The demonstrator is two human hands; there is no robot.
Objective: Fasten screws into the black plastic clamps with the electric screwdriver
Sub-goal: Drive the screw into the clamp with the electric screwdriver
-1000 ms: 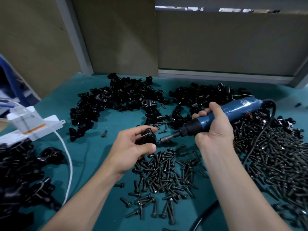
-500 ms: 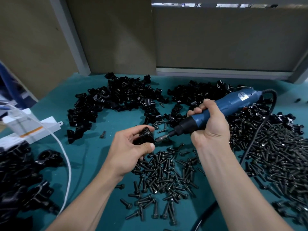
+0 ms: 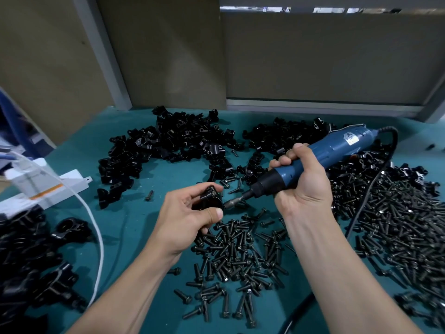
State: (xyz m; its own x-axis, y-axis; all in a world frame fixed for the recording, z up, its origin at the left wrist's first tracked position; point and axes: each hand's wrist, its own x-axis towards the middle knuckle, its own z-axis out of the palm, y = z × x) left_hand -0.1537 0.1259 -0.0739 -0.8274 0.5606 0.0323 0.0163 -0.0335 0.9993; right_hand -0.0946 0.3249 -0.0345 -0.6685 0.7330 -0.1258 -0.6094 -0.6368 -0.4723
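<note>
My left hand (image 3: 185, 220) grips a black plastic clamp (image 3: 210, 198) between thumb and fingers, just above the teal table. My right hand (image 3: 301, 182) is wrapped round the blue electric screwdriver (image 3: 320, 157), which slants down to the left. Its metal bit (image 3: 232, 203) meets the right side of the clamp. Any screw at the tip is hidden. Loose black screws (image 3: 236, 249) lie under and between my hands.
A heap of black clamps (image 3: 173, 143) lies at the back of the teal table (image 3: 134, 220). A big pile of screws (image 3: 397, 213) spreads on the right, crossed by the screwdriver's black cord (image 3: 368, 196). More clamps (image 3: 31, 256), a white box (image 3: 45, 186) and a white cable (image 3: 96, 227) are at the left.
The screwdriver has moved down and left, bringing its bit against the clamp. My left hand keeps its hold on the clamp, almost in place.
</note>
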